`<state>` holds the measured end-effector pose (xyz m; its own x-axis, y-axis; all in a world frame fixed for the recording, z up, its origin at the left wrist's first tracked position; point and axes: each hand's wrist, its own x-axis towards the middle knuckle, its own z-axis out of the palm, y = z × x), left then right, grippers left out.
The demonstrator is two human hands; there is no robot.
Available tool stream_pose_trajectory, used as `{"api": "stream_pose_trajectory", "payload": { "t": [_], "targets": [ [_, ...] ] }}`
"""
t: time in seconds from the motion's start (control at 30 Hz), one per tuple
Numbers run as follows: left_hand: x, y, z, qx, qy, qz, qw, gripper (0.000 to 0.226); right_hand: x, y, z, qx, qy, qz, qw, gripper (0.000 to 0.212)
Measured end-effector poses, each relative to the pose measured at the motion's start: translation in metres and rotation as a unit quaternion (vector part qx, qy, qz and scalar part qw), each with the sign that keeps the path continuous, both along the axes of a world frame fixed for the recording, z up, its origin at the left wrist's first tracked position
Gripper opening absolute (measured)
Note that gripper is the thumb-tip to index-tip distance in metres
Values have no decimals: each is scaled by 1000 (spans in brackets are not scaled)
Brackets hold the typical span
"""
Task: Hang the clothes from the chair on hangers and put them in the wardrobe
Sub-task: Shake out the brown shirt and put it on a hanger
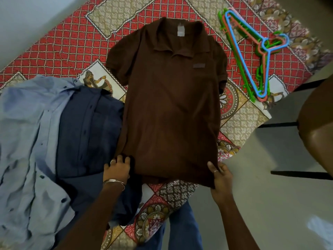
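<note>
My left hand [118, 169] and right hand [220, 175] pinch the brown shirt's [171, 98] hem on the bed [72, 44]; lifting could drag the blue shirts [54, 127] beside it.

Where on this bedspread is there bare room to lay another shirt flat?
The widest free patch is the red patterned bedspread up and left of the brown polo shirt, above the light blue shirt. The right strip is crowded by the coloured plastic hangers; the near left holds the navy shirt.
</note>
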<state>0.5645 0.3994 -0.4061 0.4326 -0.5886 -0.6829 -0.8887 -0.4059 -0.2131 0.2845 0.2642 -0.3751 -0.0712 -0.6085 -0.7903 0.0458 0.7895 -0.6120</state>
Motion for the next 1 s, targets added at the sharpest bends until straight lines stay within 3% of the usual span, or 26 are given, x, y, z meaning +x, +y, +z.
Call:
{"api": "stream_pose_trajectory", "payload": {
  "t": [0.03, 0.13, 0.27, 0.4, 0.47, 0.53, 0.63, 0.67, 0.73, 0.8, 0.87, 1.0],
  "targets": [
    [1, -3, 1, -4, -6, -5, 1000, 72, 3, -5, 1, 4, -22, -16, 1000, 47],
    [2, 8, -10, -95, 6, -13, 995, 81, 2, -1, 7, -14, -85, -38, 996, 33],
    [-3, 16, -10, -94, -21, -29, 995, 83, -2, 14, 9, -18, -134, -4, 991, 76],
    [-10, 20, -11, -82, -70, -62, 992, 94, -3, 24, 8, -33, -173, -30, 984, 89],
    [-15, 20, -15, -117, -66, -71, 988, 89, 2, 32, 6, -35, -187, -80, 979, 83],
    [-18, 16, -12, -136, -47, -64, 988, 69, 8, 39, 4, -35, -188, -133, 972, 65],
    [-12, 5, -19, -204, 58, 56, 976, 32, 16, 42, 2, -21, -164, -182, 969, 31],
    [-8, 4, -22, -258, 115, 127, 951, 30, 18, 43, 1, -18, -156, -204, 966, 25],
    [-3, -1, -20, -390, 213, 293, 847, 30, 18, 39, -1, -30, -129, -233, 963, 22],
    [1, -7, -3, -429, 290, 457, 723, 26, 17, 37, 1, -52, -124, -251, 958, 22],
    [6, -13, 15, -442, 353, 529, 633, 22, 14, 37, 3, -85, -165, -255, 949, 23],
    [11, -24, 52, -468, 403, 524, 587, 23, 10, 29, 10, -126, -212, -219, 944, 18]
  ]
}}
